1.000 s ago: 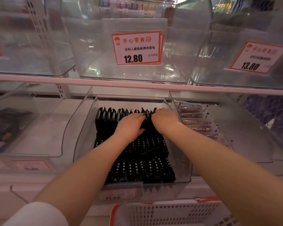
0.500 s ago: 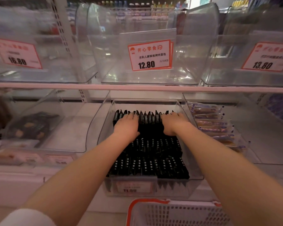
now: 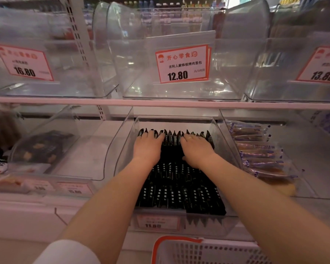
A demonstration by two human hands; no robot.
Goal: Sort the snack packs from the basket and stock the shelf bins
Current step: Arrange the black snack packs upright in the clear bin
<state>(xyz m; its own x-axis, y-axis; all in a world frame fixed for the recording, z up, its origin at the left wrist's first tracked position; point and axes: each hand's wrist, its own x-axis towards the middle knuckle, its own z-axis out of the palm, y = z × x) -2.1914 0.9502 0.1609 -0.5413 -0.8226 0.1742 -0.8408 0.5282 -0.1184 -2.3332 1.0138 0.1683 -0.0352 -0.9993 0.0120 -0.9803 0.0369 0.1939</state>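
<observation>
Head view: store shelving, two tiers of clear plastic bins. Left hand point(image 3: 148, 147) and right hand point(image 3: 195, 149) lie flat, fingers spread, pressing the back row of black foil snack packs point(image 3: 179, 191) inside the clear middle lower bin point(image 3: 122, 155). White plastic basket with orange rim point(image 3: 208, 250) sits below the wrists.
</observation>
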